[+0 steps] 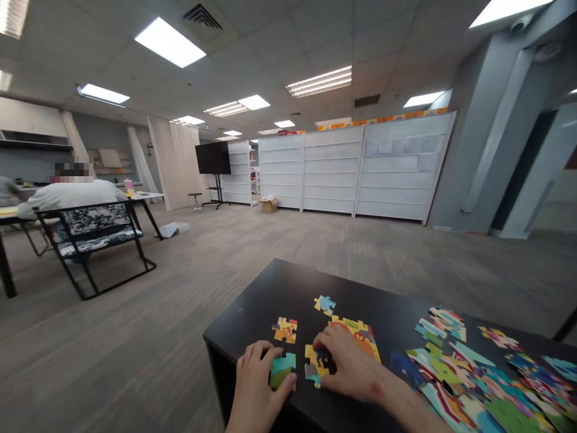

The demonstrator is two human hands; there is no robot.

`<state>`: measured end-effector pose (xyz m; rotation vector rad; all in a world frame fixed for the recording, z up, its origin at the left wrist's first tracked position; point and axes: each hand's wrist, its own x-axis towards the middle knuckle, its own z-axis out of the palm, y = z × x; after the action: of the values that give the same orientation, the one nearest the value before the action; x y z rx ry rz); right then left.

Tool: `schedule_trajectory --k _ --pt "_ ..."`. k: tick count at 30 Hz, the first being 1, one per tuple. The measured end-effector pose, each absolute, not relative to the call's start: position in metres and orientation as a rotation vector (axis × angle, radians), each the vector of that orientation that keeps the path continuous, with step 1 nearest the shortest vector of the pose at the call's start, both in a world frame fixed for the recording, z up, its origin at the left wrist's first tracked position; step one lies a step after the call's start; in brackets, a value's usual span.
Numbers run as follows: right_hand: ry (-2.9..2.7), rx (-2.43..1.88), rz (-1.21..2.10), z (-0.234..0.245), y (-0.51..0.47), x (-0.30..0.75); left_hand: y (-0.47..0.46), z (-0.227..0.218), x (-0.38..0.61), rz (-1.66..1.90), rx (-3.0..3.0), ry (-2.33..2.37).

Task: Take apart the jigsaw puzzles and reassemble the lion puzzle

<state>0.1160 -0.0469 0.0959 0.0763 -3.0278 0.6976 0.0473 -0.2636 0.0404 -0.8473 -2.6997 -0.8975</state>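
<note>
The left hand (pixel 259 385), its grip half closed, pinches a teal-and-green jigsaw piece (pixel 282 370) between thumb and fingers. The right hand (pixel 351 364), grip spread, rests on a yellow jigsaw piece (pixel 314 367), both near the front edge of the black bench (pixel 252 328).

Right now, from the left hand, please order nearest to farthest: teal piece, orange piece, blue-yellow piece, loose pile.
From the left hand:
1. Teal piece: under its fingers.
2. Orange piece: straight ahead.
3. Blue-yellow piece: ahead, rightward.
4. Loose pile: far right.

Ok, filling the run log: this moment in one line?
left hand on teal-green jigsaw piece | right hand on yellow jigsaw piece | black table
</note>
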Motion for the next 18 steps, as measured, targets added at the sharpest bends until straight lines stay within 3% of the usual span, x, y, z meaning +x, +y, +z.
schedule_trajectory --k 9,18 --pt "-3.023 0.006 0.905 0.099 -0.038 0.169 -0.278 0.052 0.041 -1.047 -1.307 -2.671" --pt "-3.052 0.031 0.881 0.102 -0.055 0.151 -0.268 0.07 0.034 -1.028 -1.561 -2.764"
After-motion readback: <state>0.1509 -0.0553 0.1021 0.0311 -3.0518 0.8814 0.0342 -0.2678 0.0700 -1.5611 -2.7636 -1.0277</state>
